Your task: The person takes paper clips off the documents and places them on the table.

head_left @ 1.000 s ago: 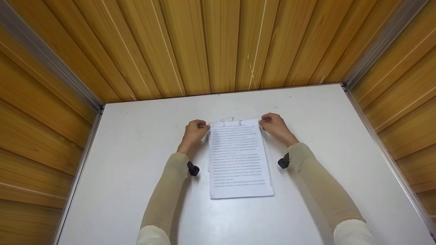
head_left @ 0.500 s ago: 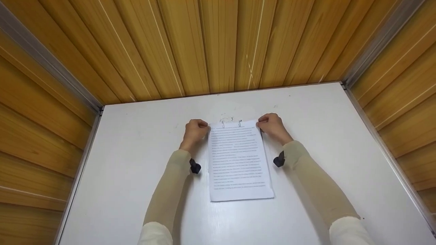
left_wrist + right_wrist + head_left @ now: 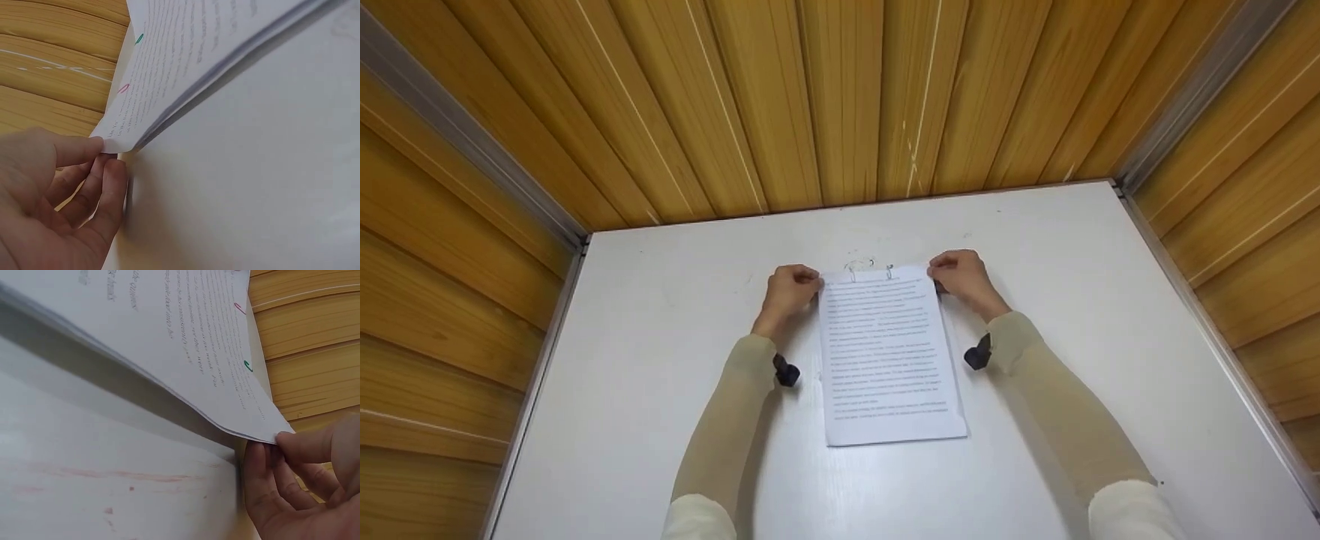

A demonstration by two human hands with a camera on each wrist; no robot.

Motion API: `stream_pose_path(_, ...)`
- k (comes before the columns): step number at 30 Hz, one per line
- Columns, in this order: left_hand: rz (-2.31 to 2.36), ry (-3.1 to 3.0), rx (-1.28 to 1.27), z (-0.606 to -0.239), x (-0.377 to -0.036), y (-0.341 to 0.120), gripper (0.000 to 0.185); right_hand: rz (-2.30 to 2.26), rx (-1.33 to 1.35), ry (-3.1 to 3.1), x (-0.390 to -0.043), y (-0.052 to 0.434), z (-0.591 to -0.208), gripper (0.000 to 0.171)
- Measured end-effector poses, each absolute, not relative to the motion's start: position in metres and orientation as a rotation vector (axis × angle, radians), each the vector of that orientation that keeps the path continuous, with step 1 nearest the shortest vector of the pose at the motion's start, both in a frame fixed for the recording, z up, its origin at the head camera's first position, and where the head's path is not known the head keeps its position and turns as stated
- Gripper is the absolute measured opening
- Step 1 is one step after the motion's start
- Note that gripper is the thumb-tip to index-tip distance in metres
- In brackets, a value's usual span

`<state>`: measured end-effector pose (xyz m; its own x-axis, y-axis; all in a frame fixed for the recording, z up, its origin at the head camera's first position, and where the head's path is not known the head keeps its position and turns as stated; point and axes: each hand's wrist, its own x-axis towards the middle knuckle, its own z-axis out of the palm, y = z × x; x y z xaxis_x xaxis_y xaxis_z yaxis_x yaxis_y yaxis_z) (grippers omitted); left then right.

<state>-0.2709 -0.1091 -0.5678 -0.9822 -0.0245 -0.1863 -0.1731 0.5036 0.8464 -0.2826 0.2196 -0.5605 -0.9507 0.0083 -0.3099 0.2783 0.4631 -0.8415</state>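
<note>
A thin stack of printed paper lies in the middle of the white table, with lines of text face up. Two paper clips sit on its far edge: a pink paper clip and a green paper clip. My left hand pinches the far left corner between thumb and fingers. At the far right corner my right hand pinches the sheets the same way. In both wrist views the held corners are lifted off the table, and the right wrist view shows the stack's edge bending up towards the thumb.
The white table reaches to a wood-patterned wall at the back, with similar panels on both sides. Dark marks dot the tabletop beyond the paper, and reddish smears show in the right wrist view.
The right hand has moved slightly inward onto the paper's far right corner. The paper's near edge sits a little lower in the view. The left hand stays at its corner.
</note>
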Motion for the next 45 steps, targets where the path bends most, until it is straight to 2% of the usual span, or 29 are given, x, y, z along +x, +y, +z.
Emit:
stream_pose_path(17,1.632,2.521,-0.106,-0.578,-0.258,-0.108,0.030,-1.735,0.296,2.364,-0.270,0.227,-0.560,0.029)
stream_pose_path(27,1.900,2.441,-0.064,-0.591,-0.248,-0.107,0.019,-1.817,0.279,2.353,-0.262,0.226,-0.561,0.028)
stream_pose_path(39,2.063,2.488,-0.012,-0.607,-0.241,-0.103,0.022,-1.809,0.096,2.448,-0.259,0.225,-0.567,0.026)
stream_pose_path(45,2.064,2.501,0.006,-0.608,-0.242,-0.105,0.024,-1.683,-0.158,2.720,-0.263,0.222,-0.556,0.028)
